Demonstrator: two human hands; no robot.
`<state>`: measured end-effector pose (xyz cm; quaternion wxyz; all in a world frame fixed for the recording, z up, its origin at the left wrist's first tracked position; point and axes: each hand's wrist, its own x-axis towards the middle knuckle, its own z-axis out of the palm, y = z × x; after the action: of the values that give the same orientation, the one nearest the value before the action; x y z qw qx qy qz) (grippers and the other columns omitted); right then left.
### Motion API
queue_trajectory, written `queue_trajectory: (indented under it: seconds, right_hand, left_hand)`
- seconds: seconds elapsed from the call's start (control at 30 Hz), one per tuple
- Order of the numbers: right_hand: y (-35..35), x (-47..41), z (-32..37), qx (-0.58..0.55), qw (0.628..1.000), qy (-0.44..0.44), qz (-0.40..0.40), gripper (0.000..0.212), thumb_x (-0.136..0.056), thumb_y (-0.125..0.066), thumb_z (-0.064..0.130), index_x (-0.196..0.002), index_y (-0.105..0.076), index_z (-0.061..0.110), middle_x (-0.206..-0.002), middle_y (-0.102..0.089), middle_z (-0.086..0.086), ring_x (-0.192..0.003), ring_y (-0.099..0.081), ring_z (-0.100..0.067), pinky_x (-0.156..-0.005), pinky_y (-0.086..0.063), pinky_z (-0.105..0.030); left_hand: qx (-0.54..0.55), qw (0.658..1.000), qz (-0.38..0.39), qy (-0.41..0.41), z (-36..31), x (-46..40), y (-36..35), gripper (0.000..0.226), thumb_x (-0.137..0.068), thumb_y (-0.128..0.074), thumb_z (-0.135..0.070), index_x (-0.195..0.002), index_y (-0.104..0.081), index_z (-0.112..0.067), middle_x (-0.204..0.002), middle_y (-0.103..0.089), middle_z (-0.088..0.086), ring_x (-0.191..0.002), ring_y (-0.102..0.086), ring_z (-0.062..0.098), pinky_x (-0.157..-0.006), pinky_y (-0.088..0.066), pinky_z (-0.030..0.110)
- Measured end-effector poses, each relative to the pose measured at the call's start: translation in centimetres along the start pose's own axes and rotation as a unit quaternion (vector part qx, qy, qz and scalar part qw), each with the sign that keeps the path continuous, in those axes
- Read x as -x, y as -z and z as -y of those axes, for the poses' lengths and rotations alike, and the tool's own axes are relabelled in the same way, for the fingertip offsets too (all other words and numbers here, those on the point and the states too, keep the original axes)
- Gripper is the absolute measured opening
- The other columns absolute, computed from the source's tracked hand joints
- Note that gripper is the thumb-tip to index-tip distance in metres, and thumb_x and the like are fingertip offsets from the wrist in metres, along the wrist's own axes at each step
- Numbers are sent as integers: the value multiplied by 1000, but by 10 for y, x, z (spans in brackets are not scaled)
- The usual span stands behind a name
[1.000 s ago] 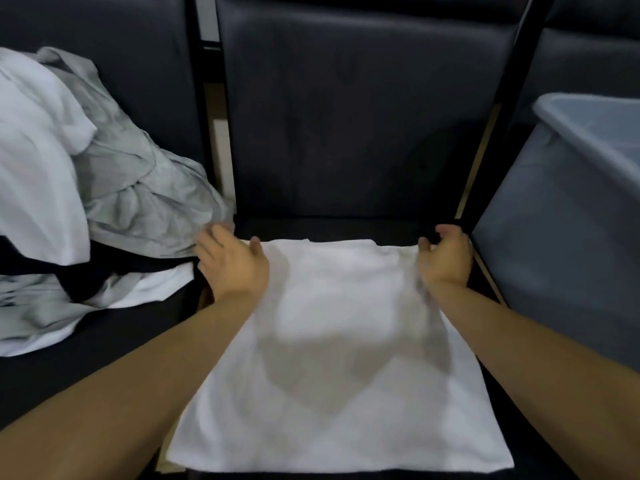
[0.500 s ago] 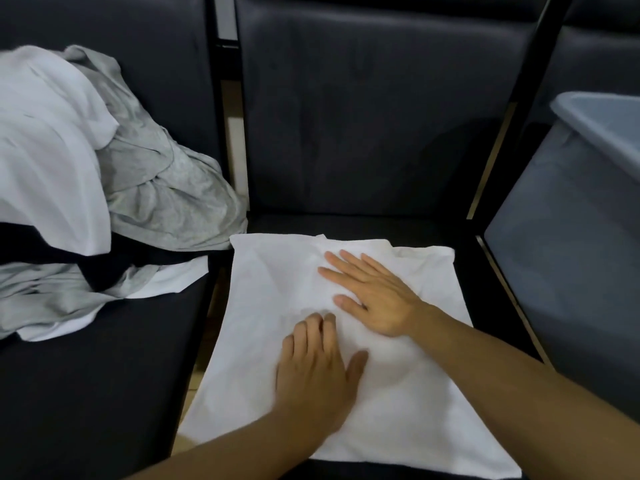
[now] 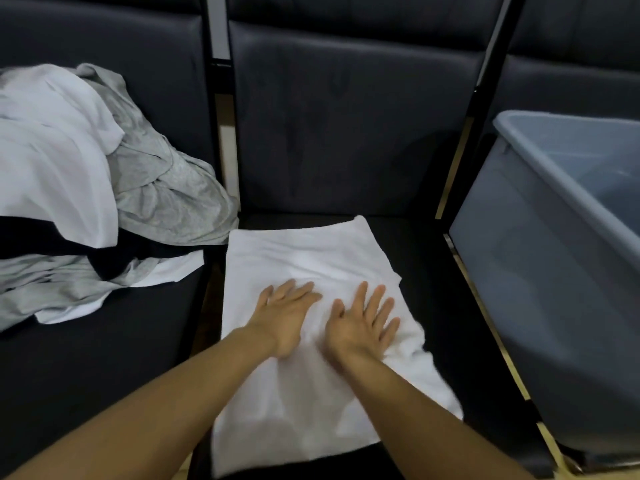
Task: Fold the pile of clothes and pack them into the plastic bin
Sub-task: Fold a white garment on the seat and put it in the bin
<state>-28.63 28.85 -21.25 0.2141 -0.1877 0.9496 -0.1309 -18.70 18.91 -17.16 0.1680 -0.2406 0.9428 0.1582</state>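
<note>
A folded white garment (image 3: 304, 258) lies flat on the seat of the middle dark chair (image 3: 426, 271). My left hand (image 3: 287, 313) and my right hand (image 3: 363, 320) press side by side on its middle, palms down, fingers straight. The pile of clothes (image 3: 86, 188), white, grey and black pieces, sits on the chair to the left. The grey plastic bin (image 3: 554, 271) stands on the chair to the right, its inside only partly in view.
Dark padded chair backs (image 3: 346, 116) rise behind the seats. Narrow gaps with black frame bars separate the chairs. A white flap of the pile (image 3: 166, 271) reaches close to the folded garment's left edge.
Both hands left the garment's far corners, came to its middle and now lie flat side by side. The garment looks narrower, its right side folded in.
</note>
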Motion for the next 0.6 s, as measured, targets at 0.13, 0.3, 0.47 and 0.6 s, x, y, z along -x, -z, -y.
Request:
queue_trajectory:
  seconds: [0.13,0.3,0.47,0.6]
  right_hand:
    - [11,20,4,-43,995,-39,85,78,-105,-28,51,-158,23,23,-161,36,-3,-150,31,-27,-121,19,-47]
    - [58,10,0,-147,989,-12,25,69,-101,-49,43,-160,-20,23,-170,-2,1,-155,0,-30,-124,-8,-50]
    - [80,-19,-24,-278,959,-30,-44,60,-92,-67,38,-144,-46,14,-142,-50,-9,-131,-46,-35,-105,-46,-47]
    - [74,-26,-44,-197,979,-31,-32,66,-80,-72,51,-127,-56,9,-123,-60,-9,-114,-61,-35,-89,-55,-40]
  left_hand:
    - [68,996,-51,-26,7,10,-5,85,-86,-45,10,-156,-23,-32,-168,-1,-9,-154,7,13,-124,3,34]
    - [284,927,-230,89,22,25,7,60,-91,-47,8,-145,-47,-19,-152,-38,5,-141,-36,26,-112,-29,23]
    - [287,880,-267,266,57,35,3,39,-95,-64,-23,-130,-56,-9,-127,-54,17,-110,-59,35,-92,-49,42]
    - [302,875,-186,329,72,31,-13,49,-85,-70,-46,-103,-59,-2,-106,-64,17,-90,-62,33,-72,-48,36]
